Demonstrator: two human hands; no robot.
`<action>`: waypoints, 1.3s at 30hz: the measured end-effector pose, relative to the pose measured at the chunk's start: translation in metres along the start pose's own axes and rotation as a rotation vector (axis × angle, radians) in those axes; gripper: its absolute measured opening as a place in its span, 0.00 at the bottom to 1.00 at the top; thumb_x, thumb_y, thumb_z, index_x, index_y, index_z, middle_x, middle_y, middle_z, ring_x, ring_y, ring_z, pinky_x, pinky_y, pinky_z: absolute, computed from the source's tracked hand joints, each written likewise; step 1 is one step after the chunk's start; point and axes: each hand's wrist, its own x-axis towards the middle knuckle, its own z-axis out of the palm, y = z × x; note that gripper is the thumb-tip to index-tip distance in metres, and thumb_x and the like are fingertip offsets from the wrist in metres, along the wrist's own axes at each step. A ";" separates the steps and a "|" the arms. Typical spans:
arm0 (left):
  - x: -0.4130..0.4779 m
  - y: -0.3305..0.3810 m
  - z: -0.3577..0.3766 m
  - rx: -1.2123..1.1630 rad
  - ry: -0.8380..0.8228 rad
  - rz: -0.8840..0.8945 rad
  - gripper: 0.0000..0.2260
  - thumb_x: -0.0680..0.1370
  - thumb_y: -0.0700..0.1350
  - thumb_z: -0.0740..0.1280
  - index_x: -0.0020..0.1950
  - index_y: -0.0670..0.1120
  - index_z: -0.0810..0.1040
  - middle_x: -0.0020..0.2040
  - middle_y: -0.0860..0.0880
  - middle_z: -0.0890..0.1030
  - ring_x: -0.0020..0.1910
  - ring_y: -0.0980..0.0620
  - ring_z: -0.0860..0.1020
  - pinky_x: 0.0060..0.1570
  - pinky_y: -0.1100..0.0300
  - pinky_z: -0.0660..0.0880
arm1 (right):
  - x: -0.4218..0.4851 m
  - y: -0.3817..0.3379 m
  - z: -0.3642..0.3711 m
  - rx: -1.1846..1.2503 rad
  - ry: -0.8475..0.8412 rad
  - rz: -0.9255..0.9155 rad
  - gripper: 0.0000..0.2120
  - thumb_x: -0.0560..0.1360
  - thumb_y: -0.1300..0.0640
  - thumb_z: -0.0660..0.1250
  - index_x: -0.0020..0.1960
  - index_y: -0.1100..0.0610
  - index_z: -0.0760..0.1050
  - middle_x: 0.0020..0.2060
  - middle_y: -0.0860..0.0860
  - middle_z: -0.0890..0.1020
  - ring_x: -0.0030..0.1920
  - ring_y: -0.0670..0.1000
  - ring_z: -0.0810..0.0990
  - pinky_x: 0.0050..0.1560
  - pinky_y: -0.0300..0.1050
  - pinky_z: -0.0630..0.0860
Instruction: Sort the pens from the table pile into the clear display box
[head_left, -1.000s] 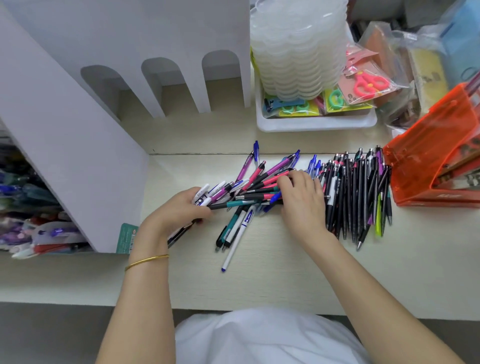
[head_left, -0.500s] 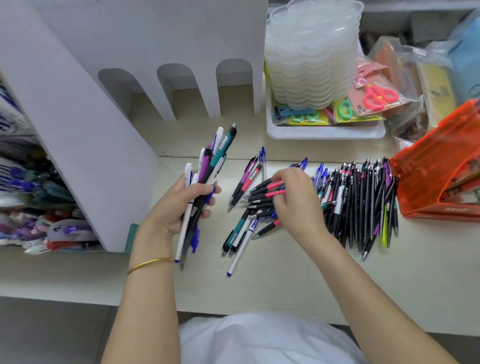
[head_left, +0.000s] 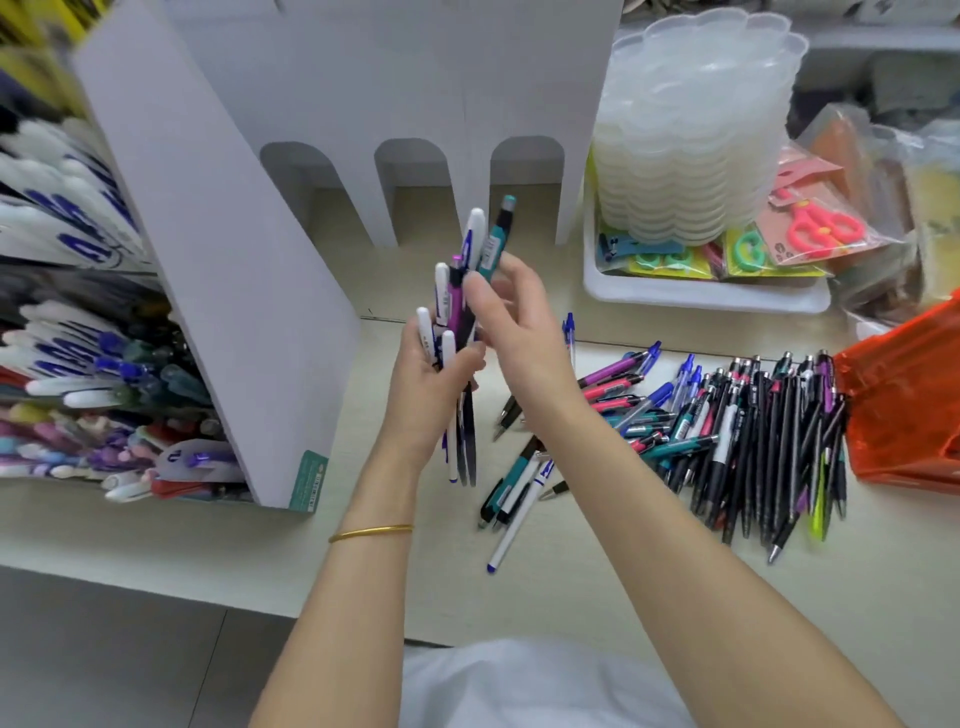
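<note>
Square up the bundle (head_left: 457, 312) before you carry it. Your left hand (head_left: 431, 400) wraps its lower half in a closed grip, upright above the surface (head_left: 363, 525). Your right hand (head_left: 519, 322) pinches the teal pen (head_left: 496, 244) at the top, so ease that pen down level with the rest. The pile (head_left: 727, 436) lies below and right of your grip. The display box (head_left: 104, 374), blurred, stands left of it, past the white divider (head_left: 218, 260). Both forearms angle inward, wrists raised.
</note>
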 end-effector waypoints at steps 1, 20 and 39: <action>0.001 0.001 0.000 0.071 0.016 0.056 0.10 0.76 0.38 0.68 0.56 0.45 0.74 0.46 0.40 0.78 0.41 0.44 0.76 0.40 0.48 0.77 | 0.005 -0.008 0.004 -0.114 0.006 -0.065 0.10 0.79 0.46 0.62 0.57 0.48 0.71 0.53 0.49 0.79 0.51 0.44 0.78 0.54 0.45 0.77; -0.007 -0.050 -0.018 0.223 0.208 0.156 0.28 0.70 0.38 0.74 0.65 0.53 0.66 0.52 0.54 0.79 0.46 0.64 0.79 0.41 0.67 0.76 | 0.010 0.021 0.018 -0.474 -0.360 -0.108 0.12 0.80 0.55 0.62 0.62 0.46 0.73 0.46 0.39 0.70 0.43 0.34 0.70 0.45 0.24 0.65; 0.015 -0.028 -0.018 0.124 0.181 0.385 0.16 0.73 0.44 0.70 0.52 0.59 0.66 0.44 0.57 0.74 0.40 0.62 0.74 0.41 0.67 0.73 | -0.007 0.012 0.009 -0.133 -0.108 -0.193 0.25 0.72 0.48 0.65 0.68 0.42 0.65 0.53 0.46 0.74 0.46 0.43 0.75 0.49 0.39 0.76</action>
